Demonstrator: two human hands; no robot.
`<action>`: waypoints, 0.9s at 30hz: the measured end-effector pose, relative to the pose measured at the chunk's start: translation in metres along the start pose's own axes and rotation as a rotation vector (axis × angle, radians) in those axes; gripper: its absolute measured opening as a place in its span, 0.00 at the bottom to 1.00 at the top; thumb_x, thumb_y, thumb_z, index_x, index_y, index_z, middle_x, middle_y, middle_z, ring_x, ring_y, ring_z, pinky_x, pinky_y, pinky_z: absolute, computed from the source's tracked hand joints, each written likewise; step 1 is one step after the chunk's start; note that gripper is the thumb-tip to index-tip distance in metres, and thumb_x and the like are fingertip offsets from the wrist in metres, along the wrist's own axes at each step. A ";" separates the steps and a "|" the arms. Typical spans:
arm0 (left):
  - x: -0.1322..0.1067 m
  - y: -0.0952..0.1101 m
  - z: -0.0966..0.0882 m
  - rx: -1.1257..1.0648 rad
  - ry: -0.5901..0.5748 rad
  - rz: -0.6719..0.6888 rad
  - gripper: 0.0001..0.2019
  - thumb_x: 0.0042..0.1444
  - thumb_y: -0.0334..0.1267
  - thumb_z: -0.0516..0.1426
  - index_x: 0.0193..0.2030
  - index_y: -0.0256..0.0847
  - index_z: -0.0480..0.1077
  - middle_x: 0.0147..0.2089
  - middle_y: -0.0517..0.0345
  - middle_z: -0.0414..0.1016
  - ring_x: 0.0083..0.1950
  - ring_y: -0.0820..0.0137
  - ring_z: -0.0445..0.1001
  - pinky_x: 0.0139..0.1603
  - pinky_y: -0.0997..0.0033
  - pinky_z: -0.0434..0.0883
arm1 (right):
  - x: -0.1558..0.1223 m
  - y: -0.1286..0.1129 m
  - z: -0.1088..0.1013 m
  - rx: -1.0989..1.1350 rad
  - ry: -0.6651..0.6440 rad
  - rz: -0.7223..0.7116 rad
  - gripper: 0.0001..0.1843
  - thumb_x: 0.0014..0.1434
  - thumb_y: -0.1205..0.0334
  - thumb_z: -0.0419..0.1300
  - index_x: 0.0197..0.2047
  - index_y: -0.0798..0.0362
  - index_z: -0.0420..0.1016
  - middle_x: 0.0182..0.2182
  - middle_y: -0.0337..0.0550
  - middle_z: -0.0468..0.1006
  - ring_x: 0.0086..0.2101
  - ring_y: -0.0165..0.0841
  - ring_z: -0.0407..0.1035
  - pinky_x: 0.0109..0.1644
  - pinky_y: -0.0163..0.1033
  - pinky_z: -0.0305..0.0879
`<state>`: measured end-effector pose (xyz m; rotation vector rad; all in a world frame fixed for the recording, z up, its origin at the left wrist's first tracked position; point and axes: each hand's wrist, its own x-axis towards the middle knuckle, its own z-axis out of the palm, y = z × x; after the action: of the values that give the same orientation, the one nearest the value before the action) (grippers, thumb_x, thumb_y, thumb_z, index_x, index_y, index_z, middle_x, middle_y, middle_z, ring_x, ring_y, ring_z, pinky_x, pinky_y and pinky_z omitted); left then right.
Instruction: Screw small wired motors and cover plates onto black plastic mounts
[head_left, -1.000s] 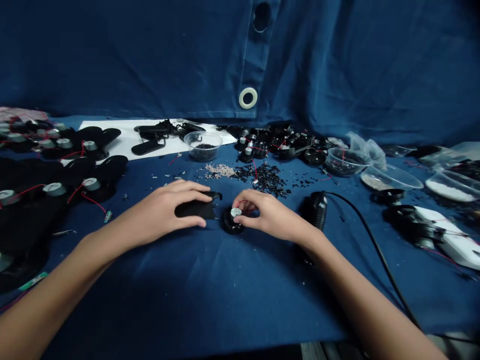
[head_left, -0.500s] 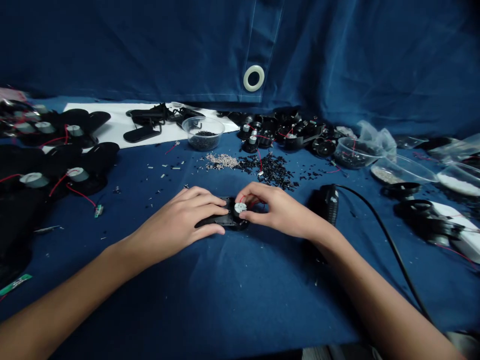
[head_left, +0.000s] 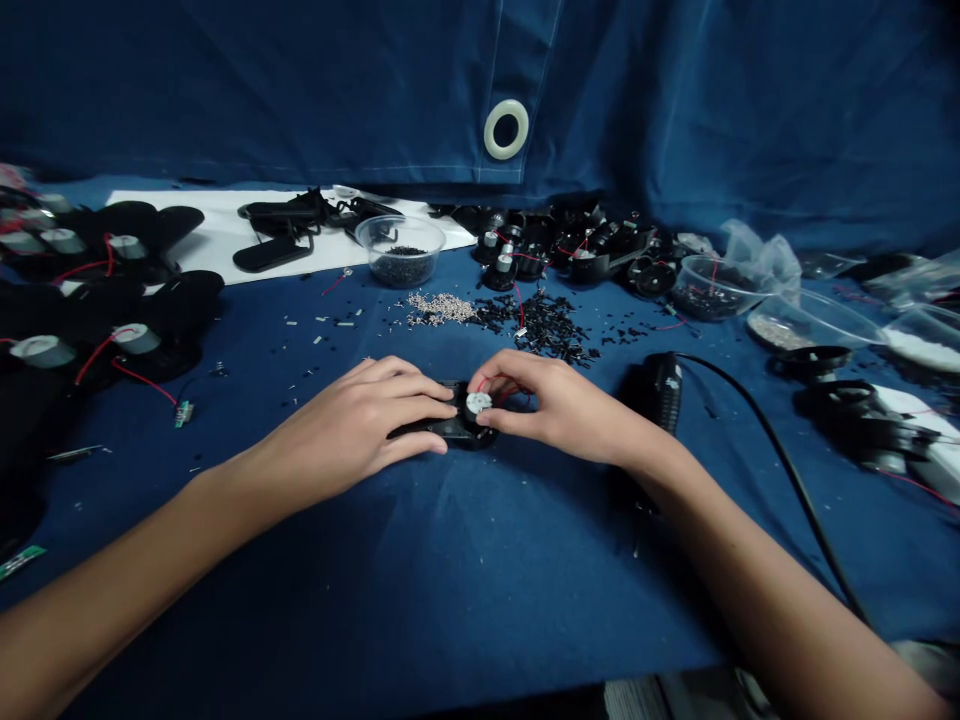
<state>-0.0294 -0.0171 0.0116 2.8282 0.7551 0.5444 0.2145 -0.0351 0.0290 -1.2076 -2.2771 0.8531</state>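
Observation:
A small motor with a white top and red wires sits at the right end of a black plastic housing. Thumb and fingertips of my right hand pinch this motor from the right. My left hand steadies the housing, fingers over its top and thumb along the near edge. Part of the housing is hidden beneath my fingers. Red wires loop behind the motor, close to my right fingers.
Behind the hands lie piles of silver screws and small black parts, with a clear tub beyond. Black housings with motors crowd the left. To the right are a black corded tool and more tubs.
The camera view has shifted slightly, so most of the table sits higher in the picture. Both hands keep almost the same hold on the housing and motor.

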 end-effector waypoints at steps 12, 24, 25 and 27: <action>0.005 0.004 -0.007 0.004 -0.017 -0.059 0.15 0.62 0.48 0.52 0.53 0.50 0.69 0.54 0.62 0.72 0.58 0.63 0.63 0.60 0.60 0.57 | 0.009 -0.008 0.007 -0.242 -0.011 -0.011 0.30 0.48 0.44 0.66 0.48 0.56 0.69 0.42 0.44 0.70 0.42 0.34 0.66 0.44 0.37 0.63; 0.053 0.006 -0.014 -0.012 -0.246 0.051 0.11 0.63 0.44 0.51 0.48 0.50 0.71 0.42 0.56 0.68 0.44 0.66 0.67 0.44 0.68 0.63 | -0.006 -0.007 -0.005 -0.110 0.128 0.063 0.26 0.55 0.44 0.59 0.52 0.51 0.68 0.47 0.46 0.71 0.46 0.35 0.67 0.50 0.42 0.64; 0.053 0.007 -0.015 0.009 -0.243 0.038 0.11 0.63 0.44 0.51 0.48 0.49 0.71 0.41 0.56 0.69 0.42 0.66 0.68 0.43 0.68 0.63 | -0.010 -0.006 -0.009 -0.144 0.222 0.085 0.25 0.57 0.45 0.58 0.53 0.50 0.66 0.48 0.46 0.70 0.46 0.35 0.67 0.51 0.42 0.64; 0.049 0.011 -0.018 0.040 -0.211 -0.026 0.11 0.62 0.45 0.52 0.47 0.47 0.69 0.40 0.57 0.71 0.39 0.67 0.70 0.39 0.69 0.64 | -0.020 -0.004 -0.019 -0.329 0.403 0.172 0.23 0.60 0.45 0.54 0.53 0.51 0.67 0.48 0.48 0.71 0.45 0.36 0.68 0.52 0.43 0.64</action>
<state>0.0084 -0.0003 0.0453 2.8480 0.7680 0.2239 0.2348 -0.0479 0.0438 -1.5730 -2.0479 0.2535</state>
